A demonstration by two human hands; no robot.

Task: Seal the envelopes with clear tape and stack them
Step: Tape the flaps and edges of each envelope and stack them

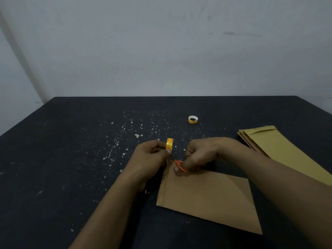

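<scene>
A brown envelope (208, 196) lies flat on the black table (71, 159) in front of me, its flap edge to the left. My left hand (152, 157) holds a small roll of clear tape (169, 143) with a yellow core upright above the envelope's far left corner. My right hand (203, 153) grips orange-handled scissors (180, 166) just right of the roll, blades pointing toward it. Whether a tape strip runs between roll and envelope is too faint to tell.
A second small tape roll (193, 120) lies flat farther back on the table. A stack of brown envelopes (280, 150) rests at the right edge. White flecks and scratches dot the tabletop. A pale wall rises behind the table.
</scene>
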